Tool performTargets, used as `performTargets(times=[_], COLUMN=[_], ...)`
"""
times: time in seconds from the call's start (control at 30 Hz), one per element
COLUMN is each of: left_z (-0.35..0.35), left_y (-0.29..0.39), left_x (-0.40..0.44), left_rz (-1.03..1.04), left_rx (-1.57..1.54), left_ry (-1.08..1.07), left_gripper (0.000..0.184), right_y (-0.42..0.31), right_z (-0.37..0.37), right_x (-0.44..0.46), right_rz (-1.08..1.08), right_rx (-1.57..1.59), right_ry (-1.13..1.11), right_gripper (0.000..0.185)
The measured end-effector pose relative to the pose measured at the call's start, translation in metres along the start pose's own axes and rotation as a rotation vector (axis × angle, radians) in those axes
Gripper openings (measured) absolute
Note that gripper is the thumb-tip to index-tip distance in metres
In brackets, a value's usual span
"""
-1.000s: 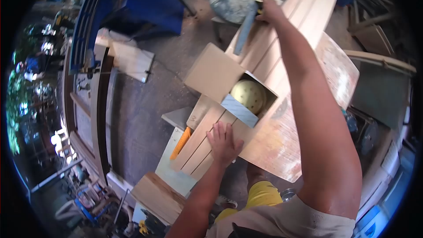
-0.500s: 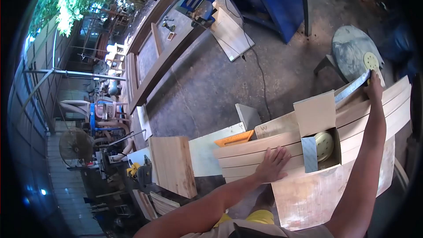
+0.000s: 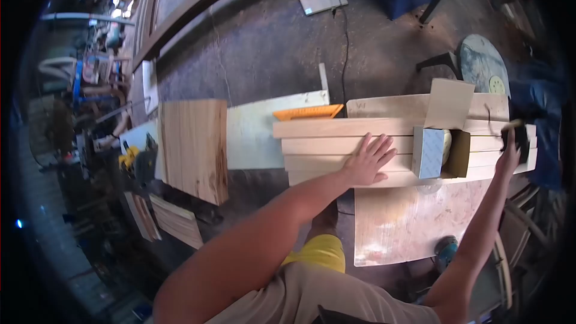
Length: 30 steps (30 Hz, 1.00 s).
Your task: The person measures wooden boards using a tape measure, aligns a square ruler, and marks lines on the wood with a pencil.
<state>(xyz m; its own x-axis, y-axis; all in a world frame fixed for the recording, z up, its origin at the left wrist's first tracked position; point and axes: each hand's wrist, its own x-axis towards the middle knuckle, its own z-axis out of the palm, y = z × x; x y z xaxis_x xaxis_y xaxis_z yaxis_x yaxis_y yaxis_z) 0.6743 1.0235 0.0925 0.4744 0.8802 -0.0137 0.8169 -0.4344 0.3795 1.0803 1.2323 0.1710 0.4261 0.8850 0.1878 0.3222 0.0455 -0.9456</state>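
My left hand [image 3: 367, 163] lies flat with spread fingers on several pale wooden planks [image 3: 324, 146] set side by side. At the right end of the planks, my right hand [image 3: 510, 153] is closed on a dark object [image 3: 521, 138], blurred, whose kind I cannot make out. Between my hands, an open cardboard box [image 3: 428, 153] stands on the planks with its flap raised. Round cream sanding discs [image 3: 447, 144] show partly inside it. An orange triangular square [image 3: 309, 111] lies just beyond the planks' left end.
A thick wooden board [image 3: 193, 147] is at the left, with a yellow and dark power tool [image 3: 137, 161] beside it. A round-topped stool [image 3: 480, 63] holds a sanding disc at upper right. A cable [image 3: 346, 48] runs along the floor. A plywood sheet [image 3: 414, 228] lies nearer me.
My right hand has come down and nearer; the silver strip it held no longer shows, and a dark object is in it. My left hand stays on the planks. The view has tilted downward.
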Motion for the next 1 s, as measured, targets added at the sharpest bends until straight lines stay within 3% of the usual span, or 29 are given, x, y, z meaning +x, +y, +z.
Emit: performTargets(times=[0.03,0.1,0.13,0.17,0.2,0.23,0.27,0.3,0.37,0.4,0.47,0.53,0.6,0.63,0.67,0.73,0.77,0.8,0.83,0.87,0.93,1.0], left_z=[0.001,0.002,0.005,0.004,-0.011,-0.012,-0.015,-0.021,-0.026,-0.02,-0.028,-0.01,-0.029,-0.029,-0.021,0.023,0.053,0.069,0.057,0.033,-0.027,0.04], left_y=[-0.002,0.0,-0.001,-0.005,-0.002,-0.002,-0.005,-0.009,-0.02,-0.028,-0.042,-0.051,-0.041,-0.036,-0.027,0.001,0.015,0.027,0.046,0.069,0.106,0.126], left_x=[0.0,-0.003,-0.004,-0.014,-0.032,-0.058,-0.089,-0.124,-0.219,-0.273,-0.389,-0.521,-0.639,-0.696,-0.753,-0.869,-0.933,-0.981,-1.001,-1.013,-1.012,-1.031], left_rz=[0.02,-0.009,-0.014,-0.023,-0.102,-0.142,-0.14,-0.134,-0.186,-0.241,-0.383,-0.513,-0.816,-0.996,-1.174,-1.604,-1.48,-1.346,-1.323,-1.252,-1.866,-1.89], left_rx=[0.029,-0.058,-0.056,-0.054,-0.021,-0.031,-0.111,-0.186,-0.214,-0.166,-0.143,-0.123,-0.248,-0.296,-0.349,-0.693,-0.783,-0.862,-0.479,-0.088,-0.89,-0.91], left_ry=[0.031,0.039,0.05,0.059,0.093,0.117,0.179,0.245,0.286,0.217,0.079,0.123,0.077,0.035,-0.014,0.239,0.171,0.108,-0.189,-0.477,0.097,-0.019], left_gripper=[0.073,0.068,0.066,0.065,0.06,0.06,0.059,0.058,0.057,0.058,0.06,0.061,0.06,0.058,0.057,0.05,0.048,0.047,0.048,0.049,0.054,0.051], right_y=[-0.034,-0.026,-0.021,-0.024,-0.054,-0.03,-0.024,-0.035,-0.094,-0.126,-0.152,-0.165,-0.189,-0.143,-0.163,-0.233,-0.225,-0.201,-0.192,-0.207,-0.245,-0.248], right_z=[0.001,-0.037,-0.056,-0.046,-0.028,-0.043,-0.048,-0.03,0.026,0.054,0.088,0.124,0.164,0.181,0.201,0.238,0.25,0.267,0.289,0.308,0.332,0.367], right_x=[-0.041,-0.105,-0.142,-0.192,-0.238,-0.274,-0.306,-0.352,-0.455,-0.493,-0.571,-0.635,-0.687,-0.704,-0.722,-0.761,-0.774,-0.782,-0.791,-0.805,-0.817,-0.823], right_rz=[0.088,0.232,0.219,0.186,0.372,0.207,-0.062,-0.331,0.544,0.758,0.882,0.793,0.622,0.558,0.482,0.636,0.629,0.485,0.337,0.327,0.178,0.064], right_rx=[0.022,0.112,-0.191,0.057,0.122,-0.265,-0.6,-0.706,-0.022,0.148,0.135,0.124,0.013,0.071,-0.046,-0.097,-0.115,-0.16,-0.188,-0.184,-0.223,-0.195], right_ry=[0.021,-0.177,-0.247,-0.284,-0.392,-0.608,-0.93,-1.044,-0.952,-1.054,-1.207,-1.326,-1.404,-1.509,-1.474,-1.447,-1.468,-1.438,-1.399,-1.403,-1.462,-1.461], right_gripper=[0.043,0.046,0.051,0.056,0.047,0.032,0.043,0.055,0.03,0.039,0.046,0.039,0.039,0.044,0.051,0.063,0.063,0.06,0.057,0.057,0.058,0.06])
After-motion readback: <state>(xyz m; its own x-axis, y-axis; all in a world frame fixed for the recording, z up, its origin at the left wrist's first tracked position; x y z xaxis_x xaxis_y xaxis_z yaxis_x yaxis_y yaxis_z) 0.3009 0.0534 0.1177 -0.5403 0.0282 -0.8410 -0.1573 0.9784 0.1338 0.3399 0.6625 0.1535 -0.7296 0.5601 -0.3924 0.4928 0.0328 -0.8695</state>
